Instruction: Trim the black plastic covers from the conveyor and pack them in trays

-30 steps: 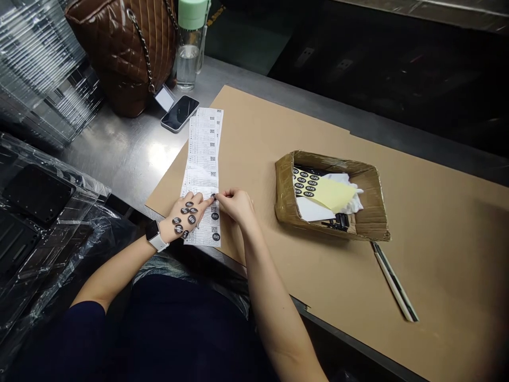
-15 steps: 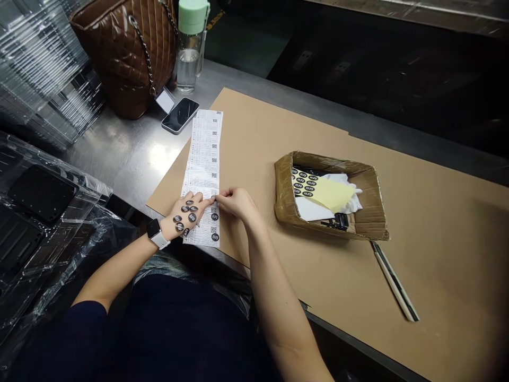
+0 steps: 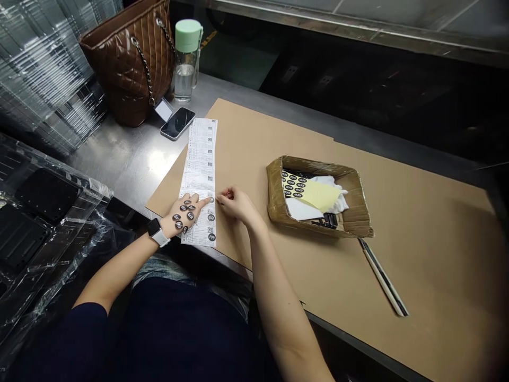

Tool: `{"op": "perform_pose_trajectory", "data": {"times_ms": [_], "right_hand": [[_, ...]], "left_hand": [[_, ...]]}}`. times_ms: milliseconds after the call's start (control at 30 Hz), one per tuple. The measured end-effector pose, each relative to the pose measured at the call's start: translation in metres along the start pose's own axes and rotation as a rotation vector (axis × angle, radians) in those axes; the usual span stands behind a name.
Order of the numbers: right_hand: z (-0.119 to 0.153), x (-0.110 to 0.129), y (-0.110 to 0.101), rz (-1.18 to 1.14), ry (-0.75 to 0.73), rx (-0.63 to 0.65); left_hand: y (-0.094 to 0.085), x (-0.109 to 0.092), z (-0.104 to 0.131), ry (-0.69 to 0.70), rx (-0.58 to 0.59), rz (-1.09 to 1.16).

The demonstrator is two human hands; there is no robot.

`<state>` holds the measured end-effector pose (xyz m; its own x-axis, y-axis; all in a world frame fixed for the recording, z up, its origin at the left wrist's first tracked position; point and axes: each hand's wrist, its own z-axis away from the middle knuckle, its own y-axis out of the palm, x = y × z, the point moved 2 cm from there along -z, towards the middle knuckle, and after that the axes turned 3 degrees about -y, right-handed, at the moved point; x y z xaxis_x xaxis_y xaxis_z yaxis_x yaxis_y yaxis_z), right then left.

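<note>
A long white strip of printed labels with small square codes lies on brown cardboard. My left hand rests on the strip, its index finger stretched out and its tip on a round black sticker. Several more black stickers cling to the back of this hand. Below the fingertip, two round black stickers show along the strip's right side. Just right of the strip is my right hand, its fingers curled together and apart from the paper. I see nothing between its fingertips.
An open cardboard box holds a yellow sticker sheet and crumpled white paper. A thin black-and-white strip lies beside it. Farther back are a phone, a bottle and a brown bag. Plastic-wrapped trays stand left.
My right hand has drawn slightly away from the sticker and the strip's edge. My left index fingertip now lies on that sticker. The whole view has shifted slightly.
</note>
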<state>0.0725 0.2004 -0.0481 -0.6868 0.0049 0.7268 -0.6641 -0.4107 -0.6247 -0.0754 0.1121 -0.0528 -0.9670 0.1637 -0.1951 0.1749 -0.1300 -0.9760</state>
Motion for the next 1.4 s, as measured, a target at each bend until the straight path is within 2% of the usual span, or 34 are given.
{"op": "perform_pose_trajectory", "data": {"times_ms": [100,167,267,367,500,633,833,967,1033,1167,1233,1300,1400], "right_hand": [[0.011,0.002,0.001,-0.079,-0.094,-0.065],[0.024,0.009,0.006,-0.075,-0.301,-0.086],[0.046,0.018,0.02,-0.038,-0.66,-0.052],[0.058,0.018,0.032,-0.036,-0.76,-0.066],[0.061,0.018,0.035,-0.008,-0.754,-0.092],[0.06,0.024,0.033,0.035,-0.733,-0.057],[0.057,0.033,0.027,0.001,-0.648,0.102],[0.056,0.032,0.01,-0.088,-0.657,0.202],[0.049,0.026,-0.001,-0.173,-0.59,0.137],[0.026,0.005,-0.011,-0.219,-0.227,-0.142],[0.017,-0.003,-0.006,-0.148,-0.097,-0.16],[0.014,-0.007,0.002,-0.065,-0.045,-0.157],[0.019,-0.01,0.009,-0.029,-0.006,-0.208]], "left_hand": [[-0.008,0.0,0.001,-0.026,-0.005,0.06],[-0.013,0.001,0.002,-0.012,-0.006,0.133],[-0.013,0.005,0.004,0.059,0.021,0.189],[-0.007,0.011,0.005,0.093,0.026,0.202],[0.0,0.015,0.007,0.07,-0.01,0.261],[-0.003,0.014,0.008,0.074,-0.018,0.268],[-0.009,0.008,0.007,0.048,0.005,0.198],[-0.01,0.005,0.006,0.041,-0.018,0.163],[-0.01,0.002,0.006,0.036,-0.037,0.138],[-0.01,-0.006,0.012,0.031,-0.091,0.032],[-0.01,-0.011,0.018,0.039,-0.147,-0.014],[-0.009,-0.016,0.025,0.05,-0.176,-0.029],[-0.005,-0.024,0.035,0.086,-0.109,-0.034]]}}
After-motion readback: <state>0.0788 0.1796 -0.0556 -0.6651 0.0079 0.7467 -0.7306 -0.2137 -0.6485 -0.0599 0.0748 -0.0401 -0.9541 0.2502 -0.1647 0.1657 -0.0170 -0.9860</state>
